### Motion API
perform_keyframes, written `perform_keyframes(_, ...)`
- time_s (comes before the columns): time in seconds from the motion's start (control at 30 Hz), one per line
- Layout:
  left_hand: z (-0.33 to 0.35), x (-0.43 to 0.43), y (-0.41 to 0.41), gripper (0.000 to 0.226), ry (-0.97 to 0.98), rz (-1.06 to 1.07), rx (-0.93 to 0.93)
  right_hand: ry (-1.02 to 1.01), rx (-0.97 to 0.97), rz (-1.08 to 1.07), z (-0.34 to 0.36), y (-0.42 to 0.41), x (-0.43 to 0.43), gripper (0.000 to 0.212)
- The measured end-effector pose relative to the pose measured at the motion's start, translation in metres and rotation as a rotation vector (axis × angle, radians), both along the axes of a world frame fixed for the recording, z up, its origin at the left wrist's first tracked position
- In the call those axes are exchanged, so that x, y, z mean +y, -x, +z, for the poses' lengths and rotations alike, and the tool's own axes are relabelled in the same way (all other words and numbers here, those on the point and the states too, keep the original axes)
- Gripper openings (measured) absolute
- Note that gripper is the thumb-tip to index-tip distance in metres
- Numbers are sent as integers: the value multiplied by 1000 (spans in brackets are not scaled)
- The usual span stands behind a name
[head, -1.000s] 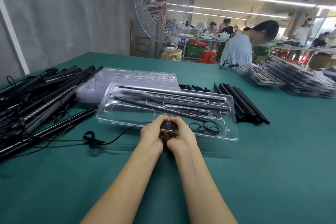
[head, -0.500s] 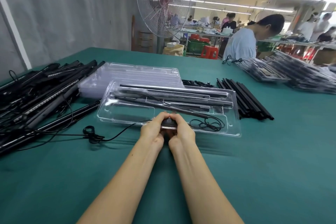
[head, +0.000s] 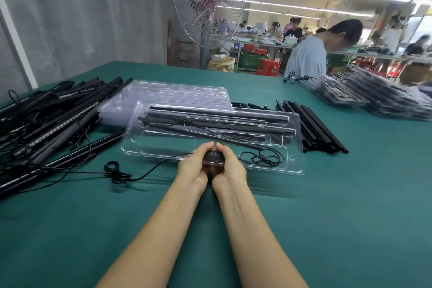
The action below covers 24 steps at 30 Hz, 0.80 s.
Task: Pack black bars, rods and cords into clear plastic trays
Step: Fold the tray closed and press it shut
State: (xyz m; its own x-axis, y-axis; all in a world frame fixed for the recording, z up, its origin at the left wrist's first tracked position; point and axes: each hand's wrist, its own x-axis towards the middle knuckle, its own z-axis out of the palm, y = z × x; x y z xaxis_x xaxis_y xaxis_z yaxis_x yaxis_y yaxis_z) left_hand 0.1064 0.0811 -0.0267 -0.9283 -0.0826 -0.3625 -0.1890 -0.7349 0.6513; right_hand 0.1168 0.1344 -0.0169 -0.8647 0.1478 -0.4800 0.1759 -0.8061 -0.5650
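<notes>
A small dark oblong box with pale markings (head: 214,155) is being pinched between the left hand (head: 194,168) and the right hand (head: 231,167), thumbs on top and fingers curled beneath. It is being held just over the near rim of the clear moulded plastic tray (head: 298,124) at the middle of the green-covered desk (head: 350,206).

Several long black bars (head: 233,116) are being carried in the tray's far channels, and a thin black coiled cord (head: 261,159) is being held in its near right pocket. A second thin black cord with a knotted bundle (head: 117,172) is being trailed from under the hands toward the desk's left edge, outside the tray. This tray is therefore being judged as partly filled, with the box and that cord yet to be tucked in.

Much more work is being indicated around it. A loose heap of black bars and tangled cords (head: 46,119) is being kept along the left edge. A stack of empty clear trays (head: 175,91) is being stored just behind the working tray, and a row of slim black rods (head: 311,128) just beside its right end.

Toward the far right corner, piles of filled clear trays (head: 385,100) are being stacked, so a fair share is being judged as done.
</notes>
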Motion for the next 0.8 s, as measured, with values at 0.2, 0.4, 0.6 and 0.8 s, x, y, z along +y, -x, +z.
perform_keyframes(0.2,0,1,-1,13,105,58,-42,-29,-47,-16,1,-2,-1,16)
perform_keyframes(0.4,7,-14,-1,12,155,-184,-22,-169,-31,64,2,3,19,15)
perform_keyframes(0.6,-1,-26,4,15,113,-202,-4,-180,76,214,-4,4,20,18)
perform_keyframes(0.8,-2,-27,4,17,56,-214,-12,-164,79,190,-3,5,23,16)
